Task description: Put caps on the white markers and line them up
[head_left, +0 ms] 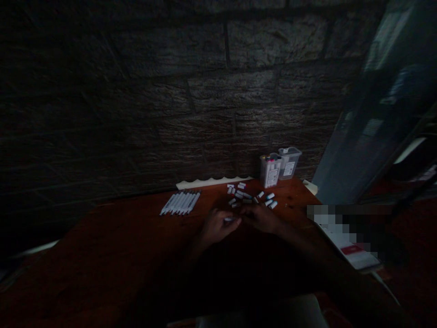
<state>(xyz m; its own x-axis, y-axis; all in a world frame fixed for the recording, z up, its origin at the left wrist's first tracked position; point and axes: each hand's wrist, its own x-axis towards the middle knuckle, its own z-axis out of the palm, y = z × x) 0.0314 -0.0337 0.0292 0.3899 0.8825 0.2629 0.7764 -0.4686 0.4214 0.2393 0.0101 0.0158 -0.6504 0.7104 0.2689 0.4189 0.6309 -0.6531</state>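
In the dim head view both of my hands are close together over the wooden table, fingertips almost meeting. My left hand [216,226] is closed around a white marker [228,219], of which only a short pale piece shows between thumb and fingers. Pinched fingers on my right hand [262,217] reach toward that marker; whatever they hold is too dark to make out. Just beyond the hands lie several loose marker caps [239,193], white with coloured ends. To the left, several white markers [180,202] rest side by side in a slanted row.
A clear plastic box [270,172] with colourful-ended markers stands at the back right, beside a second clear box [289,164]. A white wavy-edged strip [213,183] lies along the brick wall [211,91]. A pale flat object [351,248] is at the table's right edge.
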